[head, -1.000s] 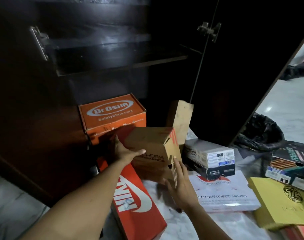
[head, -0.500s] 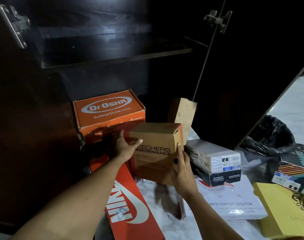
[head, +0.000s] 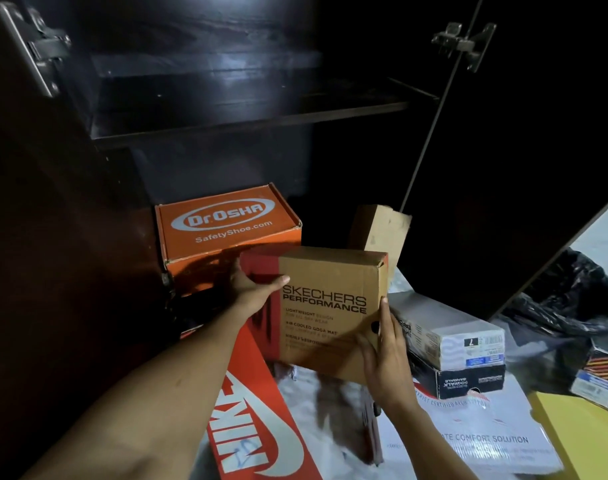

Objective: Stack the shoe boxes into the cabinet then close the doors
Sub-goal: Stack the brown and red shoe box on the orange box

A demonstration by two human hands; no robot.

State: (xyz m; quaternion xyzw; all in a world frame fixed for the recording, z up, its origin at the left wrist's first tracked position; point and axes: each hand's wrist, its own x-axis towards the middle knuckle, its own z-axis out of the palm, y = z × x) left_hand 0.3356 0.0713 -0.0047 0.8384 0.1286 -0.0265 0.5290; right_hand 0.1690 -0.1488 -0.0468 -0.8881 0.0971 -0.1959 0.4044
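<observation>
I clasp the brown box (head: 330, 306) between both hands (head: 257, 292) (head: 385, 365); only the orange box (head: 226, 230) is shelved, several boxes wait, doors (head: 524, 168) open.

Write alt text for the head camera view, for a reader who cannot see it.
Two bare hands, left and right, hold a brown Skechers Performance shoe box before an open dark cabinet. An orange Dr.Osha box sits behind it; other shoe boxes lie on the floor.

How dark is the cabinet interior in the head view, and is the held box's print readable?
Head view: the cabinet interior is very dark, only its shelf catching faint sheen; the Skechers box between left hand and right hand is lit and sharp, large print readable, small lines blurred; edges bow from wide-angle distortion.
</observation>
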